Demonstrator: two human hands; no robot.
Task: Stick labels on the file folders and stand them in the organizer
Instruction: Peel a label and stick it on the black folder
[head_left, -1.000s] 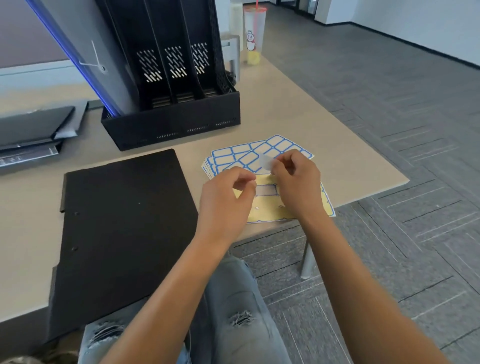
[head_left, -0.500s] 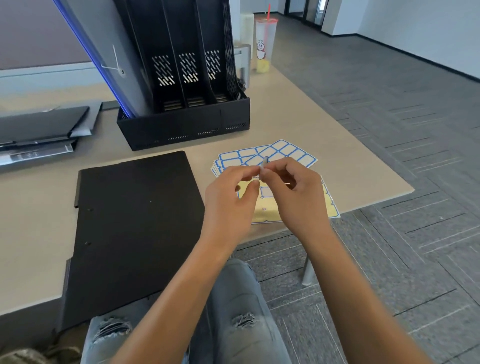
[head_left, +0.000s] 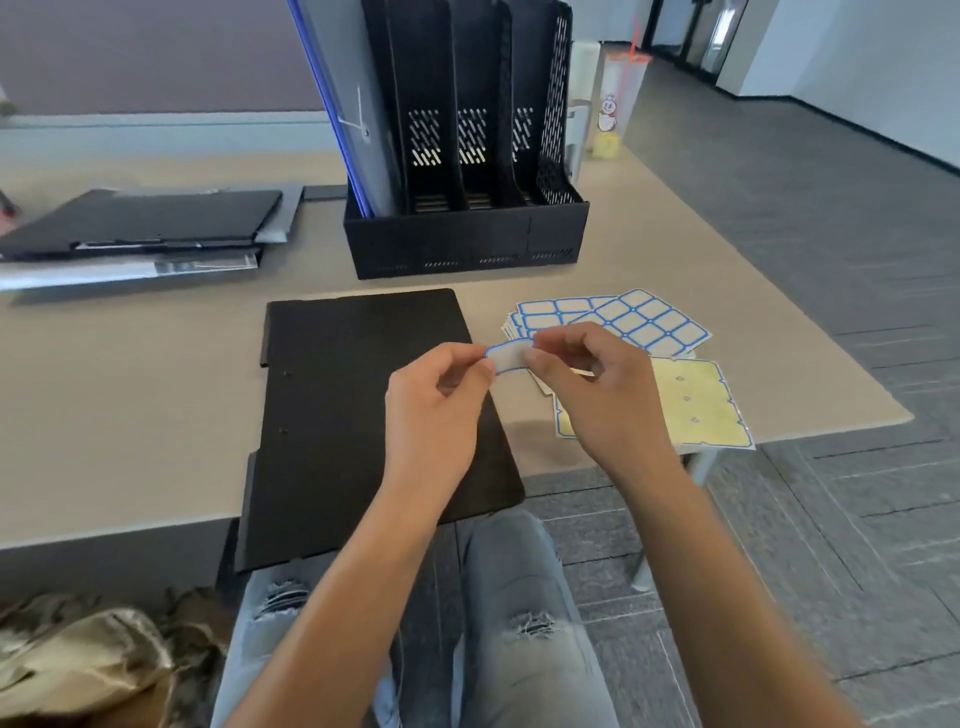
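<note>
Label, a small white rectangular sticker with a blue border (head_left: 508, 357), is pinched at its two short ends, the left hand (head_left: 435, 415) gripping one end and the right hand (head_left: 597, 395) the other, so that it is bowed slightly between them. Its long axis runs hand to hand. Directly beneath and to the left of the hands a flat black file folder (head_left: 363, 405) is laid, long axis running away from the person; the left hand is judged the nearer. Beyond the hands a black slotted desk organizer (head_left: 467, 239) is stood. Right of the right hand, blue-bordered label sheets (head_left: 644, 325) and a peeled yellow backing sheet (head_left: 691, 405) are noted. The adhesive side cannot be made out; the fingertips hide both label ends.
</note>
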